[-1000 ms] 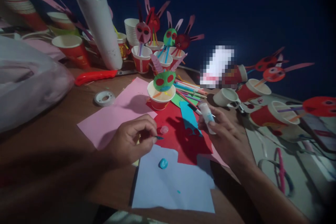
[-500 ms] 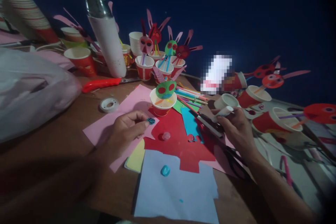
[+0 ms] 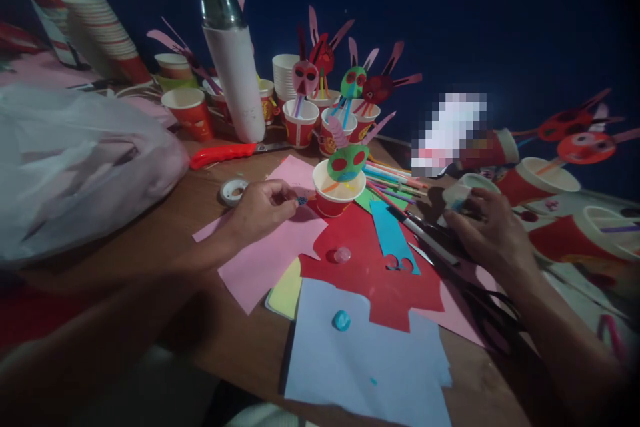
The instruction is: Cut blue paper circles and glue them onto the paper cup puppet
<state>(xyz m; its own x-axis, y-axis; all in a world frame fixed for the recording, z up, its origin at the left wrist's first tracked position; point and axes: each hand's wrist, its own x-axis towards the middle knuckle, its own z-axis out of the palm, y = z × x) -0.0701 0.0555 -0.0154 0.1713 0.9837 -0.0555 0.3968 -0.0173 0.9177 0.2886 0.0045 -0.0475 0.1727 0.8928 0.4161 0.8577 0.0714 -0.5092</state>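
Note:
My left hand [image 3: 267, 210] pinches a small dark blue patterned disc [image 3: 301, 201] over the pink paper [image 3: 273, 247]. It is just left of a red-and-white paper cup [image 3: 336, 203], which bears a green paper face [image 3: 347, 163] with red eyes and pink feelers. On the right, my right hand [image 3: 493, 227] is closed around a small white bottle [image 3: 456, 199], partly hidden by the fingers. Below that hand lie black-handled scissors [image 3: 493, 303]. A pale pink round piece [image 3: 343, 255] rests on red paper [image 3: 365, 280], and a turquoise round piece [image 3: 341, 320] on light blue paper [image 3: 370, 360].
A white plastic bag [image 3: 85, 180] fills the left. Behind stand a white thermos [image 3: 235, 80], a red-handled cutter [image 3: 225, 155] and several cups with paper faces. A tape roll [image 3: 233, 192], coloured straws [image 3: 395, 177] and a cut blue strip [image 3: 395, 233] lie around the middle.
The view has swung left, so everything appears further right. My left hand has moved away from me with the disc, up beside the cup. In my right hand the white bottle has turned.

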